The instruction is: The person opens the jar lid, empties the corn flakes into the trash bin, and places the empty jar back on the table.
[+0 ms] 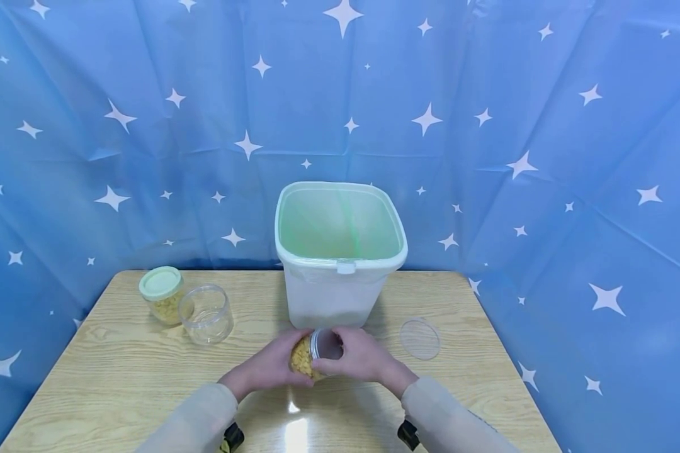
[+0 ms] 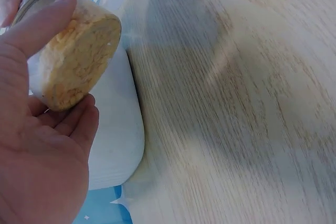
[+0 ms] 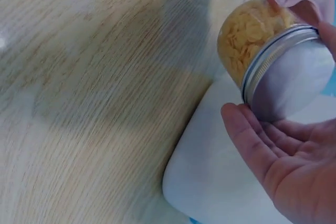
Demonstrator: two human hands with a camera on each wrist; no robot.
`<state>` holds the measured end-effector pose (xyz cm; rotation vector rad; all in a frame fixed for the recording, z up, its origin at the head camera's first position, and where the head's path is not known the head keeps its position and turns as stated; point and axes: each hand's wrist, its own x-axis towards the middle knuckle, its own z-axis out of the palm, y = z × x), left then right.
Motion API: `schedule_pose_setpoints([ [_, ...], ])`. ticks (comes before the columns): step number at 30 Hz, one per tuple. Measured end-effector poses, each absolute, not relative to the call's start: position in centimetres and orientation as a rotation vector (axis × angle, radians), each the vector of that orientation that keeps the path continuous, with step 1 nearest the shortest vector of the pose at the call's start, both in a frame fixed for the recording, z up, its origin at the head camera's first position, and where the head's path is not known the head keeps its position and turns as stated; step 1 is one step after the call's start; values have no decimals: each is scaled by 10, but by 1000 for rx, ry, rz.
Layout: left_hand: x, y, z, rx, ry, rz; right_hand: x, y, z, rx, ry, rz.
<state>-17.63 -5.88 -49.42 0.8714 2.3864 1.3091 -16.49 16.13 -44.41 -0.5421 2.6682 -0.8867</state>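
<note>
A clear jar (image 3: pixel 244 38) of yellow flakes, tipped on its side, is held between both hands just in front of the white bin (image 1: pixel 334 296). My left hand (image 1: pixel 277 363) grips the jar's body, thumb on one side and fingers beneath, as the left wrist view shows. On the jar's mouth sits a silver metal lid (image 3: pixel 294 77). My right hand (image 1: pixel 362 357) holds this lid by its rim between thumb and fingers. In the right wrist view the lid faces the right palm.
At the back left stand a jar with a pale green lid (image 1: pixel 161 283) and a clear container (image 1: pixel 206 314). A clear round disc (image 1: pixel 420 338) lies right of the bin on the wooden table (image 1: pixel 119 390). Behind hangs a blue star-patterned curtain (image 1: pixel 204 126).
</note>
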Motion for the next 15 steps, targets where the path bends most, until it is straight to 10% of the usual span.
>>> schedule_pose_setpoints([
  [15,-173,-50,-496,874,2602,1125,-161,163,-445,-513,2705,-845],
])
